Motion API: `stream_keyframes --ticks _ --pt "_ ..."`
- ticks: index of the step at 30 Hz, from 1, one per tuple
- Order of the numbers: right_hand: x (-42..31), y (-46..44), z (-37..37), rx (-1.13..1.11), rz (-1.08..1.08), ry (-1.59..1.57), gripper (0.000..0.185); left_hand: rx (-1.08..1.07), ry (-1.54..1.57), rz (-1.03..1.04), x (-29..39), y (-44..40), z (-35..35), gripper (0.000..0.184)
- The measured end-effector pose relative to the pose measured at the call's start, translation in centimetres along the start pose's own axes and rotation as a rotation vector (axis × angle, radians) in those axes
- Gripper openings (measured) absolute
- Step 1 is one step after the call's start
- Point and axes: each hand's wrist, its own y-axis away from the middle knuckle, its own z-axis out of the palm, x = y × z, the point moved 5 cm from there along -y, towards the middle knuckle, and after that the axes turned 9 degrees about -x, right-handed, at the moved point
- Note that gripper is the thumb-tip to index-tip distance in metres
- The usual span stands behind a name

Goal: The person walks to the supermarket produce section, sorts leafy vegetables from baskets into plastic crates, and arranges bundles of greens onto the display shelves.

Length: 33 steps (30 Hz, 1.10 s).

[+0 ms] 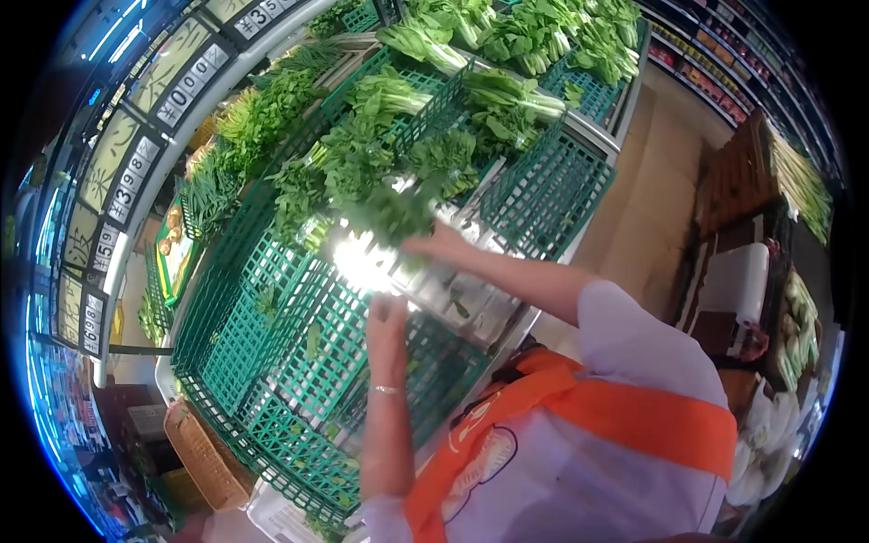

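My right hand (439, 242) is closed on a bunch of leafy greens (394, 213), which is smeared by motion above the produce stand. My left hand (387, 312) is lower, over the green plastic crates (299, 317); bright glare beside it washes out its fingertips, so I cannot tell its grip. Under and between the hands is a white surface (471, 303) with a loose leaf (460, 309) on it. More bunches of greens (358, 145) lie in the crates just beyond my right hand.
Price signs (127, 176) hang along the left. A wicker basket (208, 457) stands at the lower left. More leafy vegetables (534, 36) fill crates at the far end. Across the aisle floor (656, 172), a wooden stand (738, 172) holds long green stalks (801, 181).
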Motion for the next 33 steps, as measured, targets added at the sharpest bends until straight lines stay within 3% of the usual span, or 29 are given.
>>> stream_keyframes --ticks 2,3,4,5,6,7,10,13,18,20,21,22,24,25,26,27,29,30,32,33 --pt "-2.8 2.2 0.6 -0.223 0.053 0.178 0.078 0.041 0.406 -0.034 -2.4 -3.2 1.3 0.044" --pt "-4.6 3.1 0.4 -0.357 0.093 0.244 0.076 0.089 0.397 0.017 -4.0 -3.7 1.1 0.044" --pt "-6.4 2.0 -0.7 -0.383 -0.074 0.384 0.076 0.137 0.385 0.067 -4.0 -3.9 1.4 0.045" --pt "-7.5 2.0 -3.3 -0.37 0.03 0.23 0.08 0.145 0.686 0.09 -4.0 -4.5 2.3 0.048" --pt "-6.7 -0.3 -6.5 -0.122 -0.091 0.465 0.086 0.164 0.987 0.115 -2.5 -5.0 3.6 0.051" --pt "-5.0 -2.8 -9.6 0.133 -0.211 0.696 0.092 0.133 1.054 0.15 -2.2 -5.6 4.3 0.051" --pt "-1.2 -7.6 -15.6 0.255 0.148 0.757 0.104 0.11 1.117 0.209 -1.3 -5.7 5.8 0.061" --pt "1.8 -10.3 -15.8 0.177 0.313 0.773 0.109 0.009 1.198 0.228 0.4 -7.0 7.5 0.07" --pt "1.5 -10.6 -17.3 0.201 0.316 0.6 0.093 -0.026 1.246 0.23 0.0 -10.1 7.5 0.089" --pt "-0.2 -10.5 -16.0 0.083 0.093 0.406 0.092 -0.093 1.275 0.235 -0.9 -11.4 7.2 0.093" --pt "-1.9 -8.7 -14.7 -0.209 0.098 0.118 0.088 -0.129 1.294 0.237 -1.2 -11.9 7.4 0.095" --pt "-5.2 -6.0 -13.6 -0.307 -0.047 0.079 0.084 -0.146 1.289 0.294 -0.5 -12.2 7.9 0.099" --pt "-3.5 -6.4 -10.0 -0.479 -0.207 0.11 0.092 -0.061 1.393 0.364 0.1 -12.4 8.6 0.103" --pt "-6.4 -3.3 -10.7 -0.409 -0.174 0.234 0.096 -0.004 1.467 0.385 0.6 -12.4 8.9 0.096" --pt "-6.1 -3.3 -10.9 -0.564 -0.163 0.183 0.102 0.054 1.538 0.41 1.1 -12.3 9.2 0.09" --pt "-6.9 -3.1 -12.2 -0.551 -0.19 0.209 0.101 0.112 1.605 0.438 1.5 -12.2 9.4 0.084" --pt "-9.5 -1.4 -14.8 -0.543 -0.236 0.259 0.098 -0.068 1.722 0.514 3.8 -11.4 10.5 0.076" --pt "-11.9 0.0 -17.4 -0.416 -0.304 0.277 0.096 -0.144 1.752 0.56 4.0 -11.1 10.6 0.074" --pt "-10.7 -0.6 -23.1 -0.121 -0.219 0.715 0.094 -0.175 1.71 0.581 3.9 -10.5 9.6 0.072" --pt "-9.0 -1.5 -25.8 -0.041 -0.033 0.881 0.098 -0.164 1.684 0.584 3.6 -10.3 9.0 0.07"
